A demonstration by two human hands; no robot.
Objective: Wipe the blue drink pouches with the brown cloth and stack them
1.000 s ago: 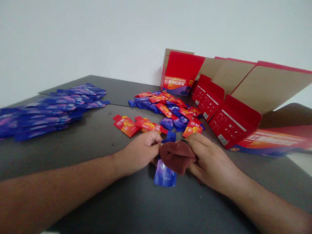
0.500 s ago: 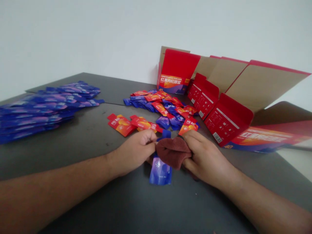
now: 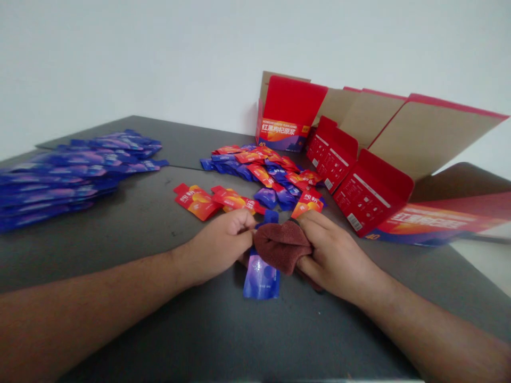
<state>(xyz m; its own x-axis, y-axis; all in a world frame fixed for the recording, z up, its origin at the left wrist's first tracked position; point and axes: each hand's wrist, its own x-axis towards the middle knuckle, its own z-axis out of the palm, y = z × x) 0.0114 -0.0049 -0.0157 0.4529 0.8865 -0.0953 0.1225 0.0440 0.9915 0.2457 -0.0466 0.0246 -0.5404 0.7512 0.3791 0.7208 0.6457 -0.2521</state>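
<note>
A brown cloth point(image 3: 281, 244) is bunched in my right hand point(image 3: 329, 255), whose fingers are closed around it. It lies across the middle of a blue-purple pouch point(image 3: 262, 279), so only the pouch's top tab and lower part show. My left hand point(image 3: 221, 247) is closed in a pinch at the pouch's left edge, beside the cloth; its fingertips are partly hidden. Just beyond my hands lie orange-red pouches point(image 3: 196, 202), one of them close to my right knuckles.
A mixed heap of red and blue pouches point(image 3: 263, 165) lies ahead. Stacked blue pouches point(image 3: 80, 170) cover the table's left side. Red printed cartons point(image 3: 369, 194) with raised flaps stand along the right, another carton point(image 3: 283, 133) at the back. Behind the dark table point(image 3: 179, 330) is a pale wall.
Both hands, the cloth and the pouch keep nearly the same places. The whole view has shifted slightly, with everything a little higher and further left in the picture.
</note>
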